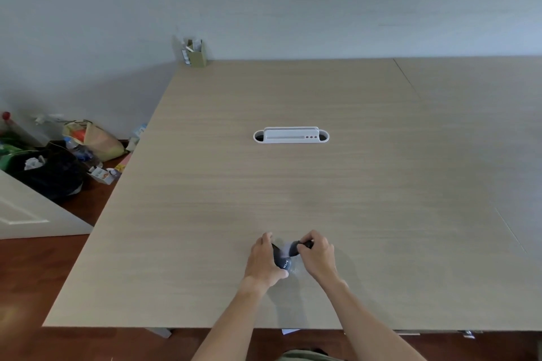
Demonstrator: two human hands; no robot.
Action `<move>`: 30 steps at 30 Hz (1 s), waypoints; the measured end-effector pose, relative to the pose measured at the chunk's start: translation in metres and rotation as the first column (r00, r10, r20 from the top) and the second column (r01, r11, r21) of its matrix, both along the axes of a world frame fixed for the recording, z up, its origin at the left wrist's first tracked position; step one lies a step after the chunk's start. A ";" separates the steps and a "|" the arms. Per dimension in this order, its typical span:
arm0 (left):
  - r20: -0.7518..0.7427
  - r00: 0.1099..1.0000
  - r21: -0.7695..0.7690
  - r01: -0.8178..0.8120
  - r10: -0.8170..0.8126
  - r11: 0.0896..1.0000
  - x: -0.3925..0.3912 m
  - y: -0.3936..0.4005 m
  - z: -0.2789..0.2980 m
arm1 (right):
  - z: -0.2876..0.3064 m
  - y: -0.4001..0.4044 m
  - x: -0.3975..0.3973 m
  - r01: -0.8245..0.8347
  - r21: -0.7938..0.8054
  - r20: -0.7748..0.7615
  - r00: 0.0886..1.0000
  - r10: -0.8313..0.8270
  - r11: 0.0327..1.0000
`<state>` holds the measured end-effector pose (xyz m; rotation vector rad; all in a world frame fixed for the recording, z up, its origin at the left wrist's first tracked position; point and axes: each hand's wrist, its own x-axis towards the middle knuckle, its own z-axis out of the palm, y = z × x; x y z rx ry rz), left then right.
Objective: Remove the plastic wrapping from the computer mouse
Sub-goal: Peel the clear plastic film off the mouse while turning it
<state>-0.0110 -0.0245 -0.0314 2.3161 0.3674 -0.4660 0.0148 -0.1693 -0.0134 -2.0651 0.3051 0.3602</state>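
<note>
1. Across a pale wood-grain table (pixel 205 184) by a grey wall, a white cable port (pixel 291 136) sits mid-surface; bags of clutter (pixel 58 161) lie on the floor to the left.
2. Near the front edge, a dark computer mouse (pixel 283 259) shows through crinkled clear plastic wrapping (pixel 289 248).
3. Left hand (pixel 264 261) fingers clamp the mouse's side; right hand (pixel 318 256) fingers pinch the wrapping's dark far end.

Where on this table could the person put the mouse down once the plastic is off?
Nearly anywhere. The table is bare between the hands and the white cable port, and to both sides of them. Only the far left corner holds a small cardboard box. The left hand and right hand hold the mouse near the front edge.
</note>
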 end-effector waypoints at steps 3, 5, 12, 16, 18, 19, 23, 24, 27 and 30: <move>-0.009 0.995 0.011 0.103 -0.103 0.995 0.002 0.005 0.001 | 0.005 -0.003 0.001 0.047 0.022 0.050 0.998 -0.048 0.999; -0.020 0.986 0.030 0.166 -0.166 0.986 0.004 0.007 0.000 | 0.010 0.002 0.001 0.022 0.058 0.075 0.997 -0.027 0.998; 0.058 0.995 0.066 0.073 -0.077 0.995 -0.005 0.001 -0.004 | 0.003 0.004 0.001 -0.081 -0.005 0.025 0.996 0.081 0.997; 0.038 0.999 -0.024 0.001 0.000 1.000 -0.007 0.002 -0.003 | 0.006 -0.001 0.004 0.019 0.011 0.066 0.998 -0.019 1.000; -0.003 1.000 -0.067 -0.002 0.001 0.998 -0.007 0.005 -0.002 | 0.005 0.004 0.006 0.006 0.065 0.049 0.999 -0.010 0.998; -0.020 1.000 -0.080 0.005 -0.007 0.997 -0.006 0.007 -0.002 | 0.005 0.007 0.007 -0.024 0.075 0.033 0.999 0.022 0.997; -0.056 0.997 -0.116 0.040 -0.047 0.992 -0.006 0.016 -0.003 | 0.002 0.012 0.005 -0.156 -0.011 0.004 0.988 0.156 0.988; -0.059 0.997 -0.125 0.044 -0.052 0.991 -0.006 0.017 -0.003 | 0.001 0.010 0.005 -0.148 -0.041 0.004 0.989 0.149 0.988; -0.058 0.997 -0.142 0.039 -0.047 0.989 -0.008 0.018 -0.003 | 0.005 0.002 0.008 -0.095 -0.090 0.029 0.995 0.098 0.991; -0.056 0.997 -0.152 0.037 -0.046 0.988 -0.009 0.018 -0.003 | 0.008 0.003 0.010 -0.057 -0.030 0.080 0.995 0.059 0.998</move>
